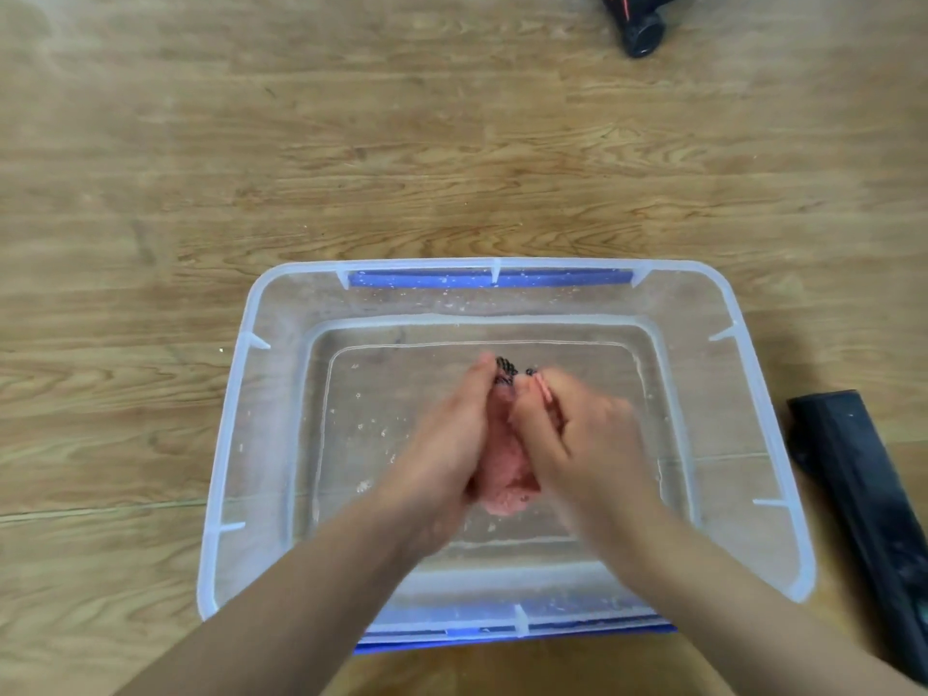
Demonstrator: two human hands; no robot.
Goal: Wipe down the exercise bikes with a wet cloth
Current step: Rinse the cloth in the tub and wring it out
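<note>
A pink cloth point(503, 469) with a dark patterned edge is bunched up between both of my hands, over shallow water in a clear plastic tub point(236, 394). My left hand point(447, 444) grips the cloth from the left. From the right, my right hand point(572, 434) presses against it, and this hand is blurred by motion. Most of the cloth is hidden by the palms and fingers. Black parts of exercise bikes show only at the frame edges: a base foot point(643, 22) at the top and a black bar point(863, 494) at the right.
The tub stands on a wood-grain floor point(251, 143). It has blue handles at its far and near rims. The black bar lies close to the tub's right side.
</note>
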